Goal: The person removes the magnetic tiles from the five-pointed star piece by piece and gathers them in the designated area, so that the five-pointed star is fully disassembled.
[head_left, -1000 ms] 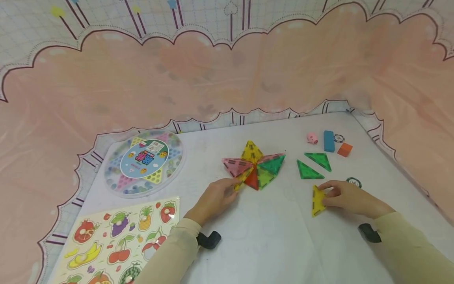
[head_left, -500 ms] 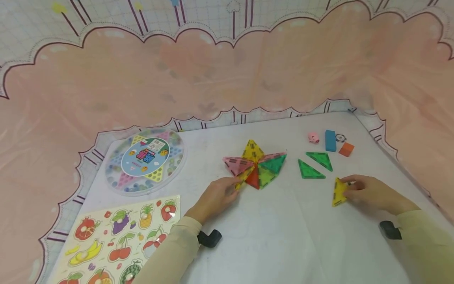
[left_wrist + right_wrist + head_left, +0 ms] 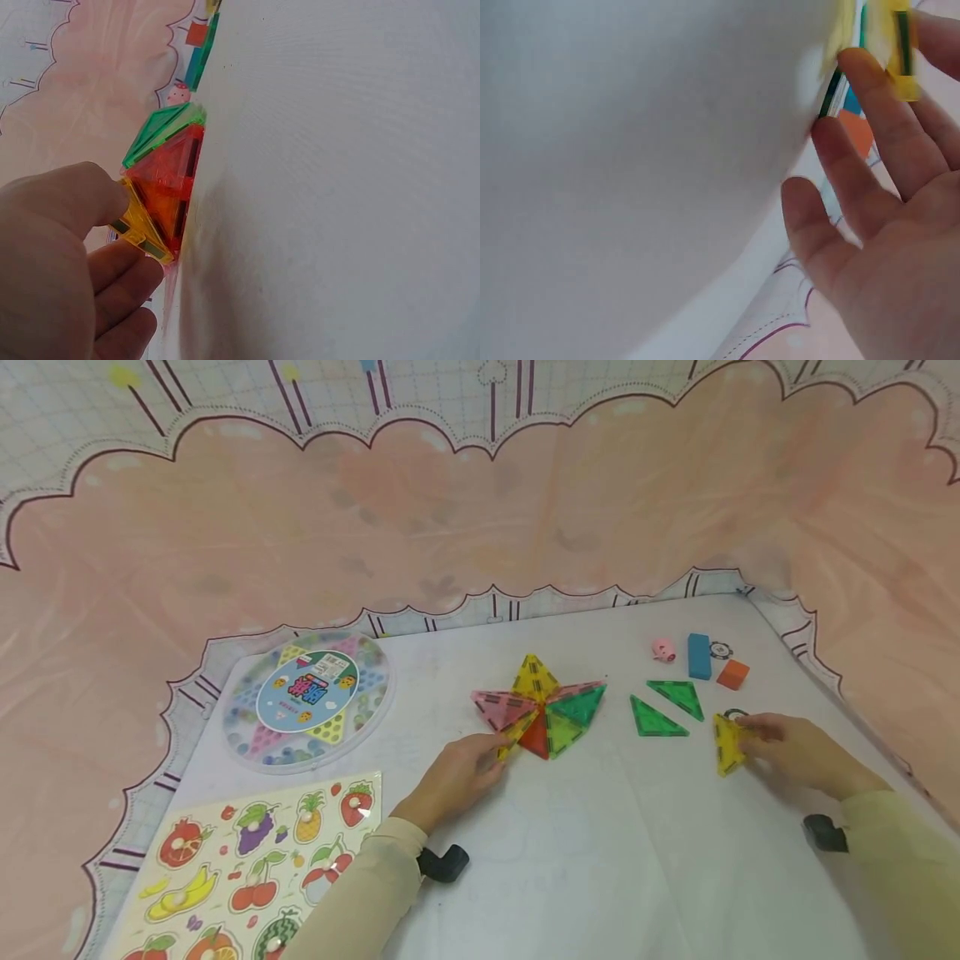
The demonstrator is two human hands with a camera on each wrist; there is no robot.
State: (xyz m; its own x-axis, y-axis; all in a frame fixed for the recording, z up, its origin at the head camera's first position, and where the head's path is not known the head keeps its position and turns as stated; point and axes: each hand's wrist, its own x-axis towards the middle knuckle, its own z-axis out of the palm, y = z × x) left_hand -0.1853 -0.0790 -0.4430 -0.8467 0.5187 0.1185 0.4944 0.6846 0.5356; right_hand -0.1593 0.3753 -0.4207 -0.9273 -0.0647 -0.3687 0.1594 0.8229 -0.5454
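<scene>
A star-like build of see-through magnetic tiles stands on the white table, with a yellow point (image 3: 532, 678), a pink tile (image 3: 501, 708), a green tile (image 3: 583, 706) and a red tile (image 3: 535, 741). My left hand (image 3: 459, 774) pinches a yellow-orange triangular tile (image 3: 142, 229) at the build's near left side, thumb on one face and fingers beneath. Off to the right, my right hand (image 3: 802, 753) holds a separate yellow triangular magnetic tile (image 3: 727, 745) by one side, its tip pointing down. In the right wrist view that tile (image 3: 905, 56) sits between thumb and fingers.
Two green triangular tiles (image 3: 654, 720) lie between the build and my right hand. Behind them are a pink pig figure (image 3: 663, 650), a blue block (image 3: 698, 657) and an orange block (image 3: 732, 675). A round game board (image 3: 258, 693) and a fruit puzzle board (image 3: 281, 810) lie at left.
My right hand has carried its yellow tile to the right and then a little farther from me, near a round chip. My left hand keeps its place at the build.
</scene>
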